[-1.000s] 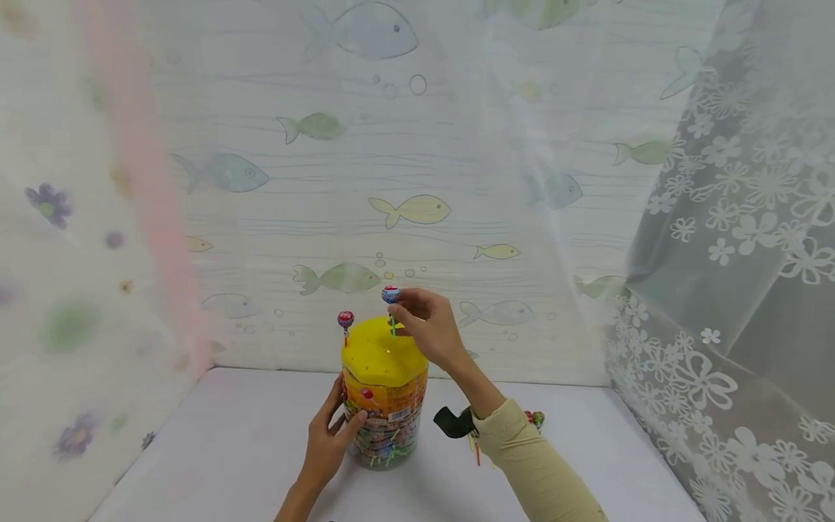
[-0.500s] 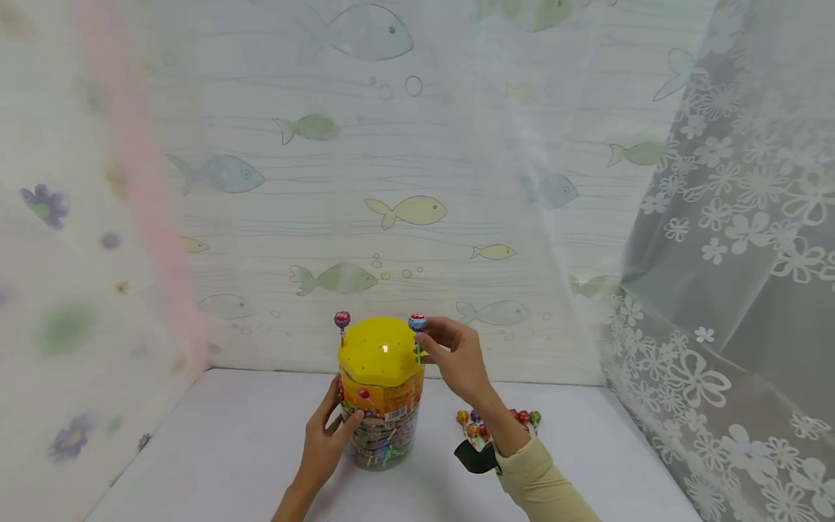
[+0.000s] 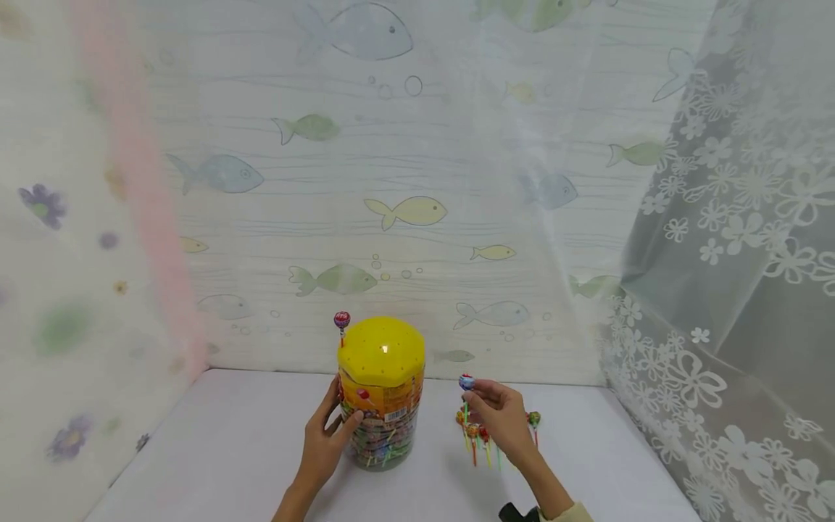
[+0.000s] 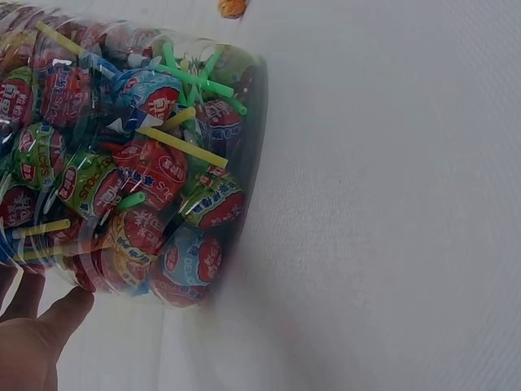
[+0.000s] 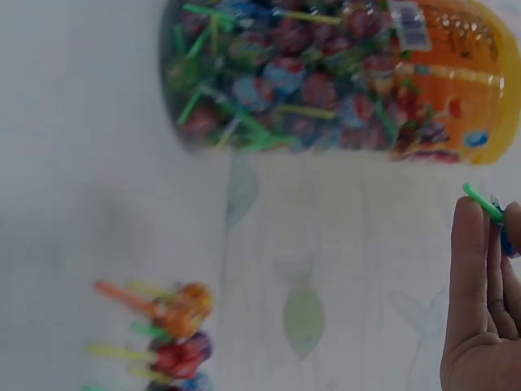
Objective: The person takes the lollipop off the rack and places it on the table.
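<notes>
A clear jar (image 3: 385,438) packed with wrapped lollipops stands upright on the white table, closed by a yellow lid (image 3: 383,348). My left hand (image 3: 326,438) grips its left side, thumb toward the front; the other fingers are partly hidden behind it. One red and purple lollipop (image 3: 342,320) sticks up at the lid's left edge. To the right of the jar, my right hand (image 3: 501,413) pinches a blue-wrapped lollipop (image 3: 466,382) with its green stick (image 5: 482,200) hanging down. That hand is above and partly in front of a group of loose lollipops (image 3: 474,431).
The loose lollipops (image 5: 175,314) lie on the table right of the jar, sticks toward me. Behind the white table (image 3: 228,449) hangs a fish-patterned curtain (image 3: 404,210). A sheer flowered curtain (image 3: 737,290) borders the right side. A black object (image 3: 512,512) sits at my right wrist.
My right hand has moved from above the lid, past its right edge, down and right to the loose lollipops, still pinching the blue lollipop. My left hand has stayed on the jar.
</notes>
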Demonstrator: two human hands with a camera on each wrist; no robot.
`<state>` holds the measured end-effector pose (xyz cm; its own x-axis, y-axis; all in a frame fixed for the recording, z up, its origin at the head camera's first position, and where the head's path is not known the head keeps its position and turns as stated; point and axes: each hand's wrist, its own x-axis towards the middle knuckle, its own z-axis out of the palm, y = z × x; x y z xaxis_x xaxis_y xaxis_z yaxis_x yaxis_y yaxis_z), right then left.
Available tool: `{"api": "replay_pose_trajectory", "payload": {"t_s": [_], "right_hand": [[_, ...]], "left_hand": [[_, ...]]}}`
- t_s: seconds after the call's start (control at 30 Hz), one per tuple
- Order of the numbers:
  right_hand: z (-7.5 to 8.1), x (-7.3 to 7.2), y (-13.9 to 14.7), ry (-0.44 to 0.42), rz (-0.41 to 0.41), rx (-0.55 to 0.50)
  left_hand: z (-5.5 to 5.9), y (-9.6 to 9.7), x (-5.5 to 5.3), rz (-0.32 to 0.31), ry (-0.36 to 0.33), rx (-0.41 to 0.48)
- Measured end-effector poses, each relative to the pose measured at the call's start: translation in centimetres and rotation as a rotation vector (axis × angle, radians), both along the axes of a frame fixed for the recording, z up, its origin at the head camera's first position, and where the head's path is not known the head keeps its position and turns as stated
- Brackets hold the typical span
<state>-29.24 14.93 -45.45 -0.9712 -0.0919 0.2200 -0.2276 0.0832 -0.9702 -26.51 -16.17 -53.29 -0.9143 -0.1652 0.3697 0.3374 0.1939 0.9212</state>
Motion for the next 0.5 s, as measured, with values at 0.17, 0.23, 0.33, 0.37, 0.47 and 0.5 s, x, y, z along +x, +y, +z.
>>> {"api": "replay_pose_trajectory", "payload": {"t_s": [0.17, 0.23, 0.33, 0.37, 0.47, 0.5], "right_hand": [[-4.1, -0.9, 4.2, -0.118, -0.165, 0.121], [-5.4, -1.3, 6.1, -0.155, -0.215, 0.169], [-6.8, -1.6, 8.8, -0.202, -0.268, 0.237], [-7.1, -1.7, 9.5, -0.21, -0.28, 0.257], [-8.0, -1.9, 11.3, -0.256, -0.312, 0.311], [-8.3, -2.0, 11.8, -0.274, -0.318, 0.332]], "left_hand": [[0.0, 0.0, 0.0, -0.001, 0.005, 0.007], [0.1, 0.0, 0.1, -0.002, 0.006, 0.003], [0.1, 0.1, 0.1, 0.0, 0.006, 0.007], [0.1, 0.1, 0.1, 0.0, 0.007, 0.008], [0.2, 0.1, 0.1, -0.003, 0.011, 0.009], [0.2, 0.1, 0.1, -0.003, 0.008, 0.01]]}}
